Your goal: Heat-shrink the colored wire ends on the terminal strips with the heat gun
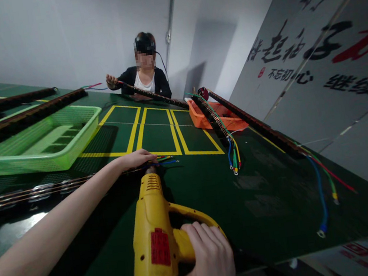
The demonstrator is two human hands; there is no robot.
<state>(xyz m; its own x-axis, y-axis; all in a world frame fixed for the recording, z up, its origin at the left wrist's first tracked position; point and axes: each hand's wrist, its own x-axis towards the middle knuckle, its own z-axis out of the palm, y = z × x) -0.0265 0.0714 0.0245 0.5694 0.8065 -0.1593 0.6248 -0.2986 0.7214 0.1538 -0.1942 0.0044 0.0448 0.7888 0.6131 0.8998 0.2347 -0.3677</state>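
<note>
Pale walls are closing off the far side; a gray panel with black and red characters is standing at 2 o'clock. Green table is filling most of the foreground, yellow tape boxes running across its middle.

Right hand, 6 o'clock: gripping the handle of a yellow heat gun, fingers wrapping round it. Gun is occupying 7 o'clock, red label facing up, nozzle pointing away toward the left hand. Left hand, just past 8 o'clock: closing over coloured wires at the end of a dark strip, finger undersides hiding from sight. Wire ends are poking out toward 3 o'clock from the fingers. Nozzle is sitting right by them; cannot tell whether it is touching.

Light-green basket is resting at 9 o'clock, another dark strip lying across it; more strips are lying beyond.

Orange basket is standing at 2 o'clock. One strip is leaning over it, blue, green and yellow leads hanging onto the table. Another is running past its right side, its leads spreading at 4 o'clock.

Co-worker is sitting between 11 and 12, wearing a head-mounted device, one raised hand gripping a strip end.
</note>
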